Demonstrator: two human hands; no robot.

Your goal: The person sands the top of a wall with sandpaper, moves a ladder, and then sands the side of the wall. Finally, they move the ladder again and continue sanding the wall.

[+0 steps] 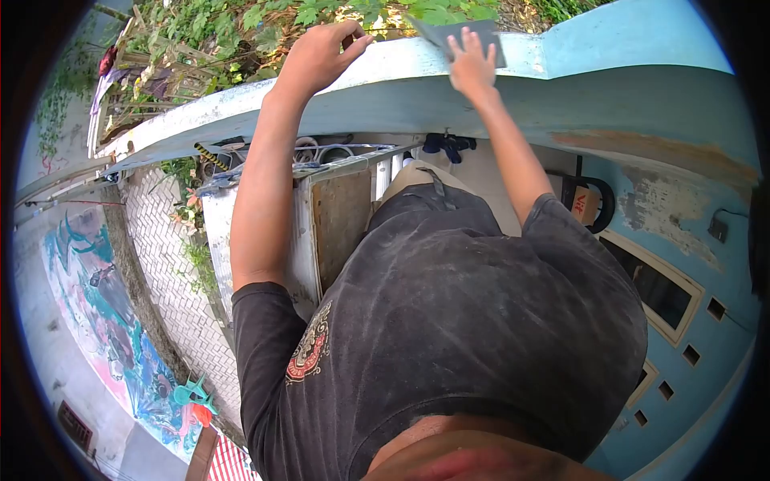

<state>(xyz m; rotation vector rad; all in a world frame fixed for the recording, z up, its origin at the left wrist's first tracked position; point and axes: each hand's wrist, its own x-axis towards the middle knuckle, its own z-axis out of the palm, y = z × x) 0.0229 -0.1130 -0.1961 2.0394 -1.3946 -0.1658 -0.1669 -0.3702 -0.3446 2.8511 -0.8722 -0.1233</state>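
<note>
My right hand [472,66], fingers spread, presses a dark grey sheet of sandpaper [499,53] against the white top of the wall [525,58]. The sheet's left end curls up and is smeared by motion. Further left, my left hand [322,54] hovers at the wall's edge with its fingers loosely bent and the thumb apart. Nothing shows in it, though part of the palm is hidden. Paint on the wall top looks worn and patchy.
Green plants [321,14] grow beyond the wall. Below my left arm stands a worn cabinet [341,220] with a ladder-like metal frame [385,172] beside it. A cardboard box [587,204] and a black tyre [607,204] are at right, near a window [662,293]. A painted mural [112,321] lies far left.
</note>
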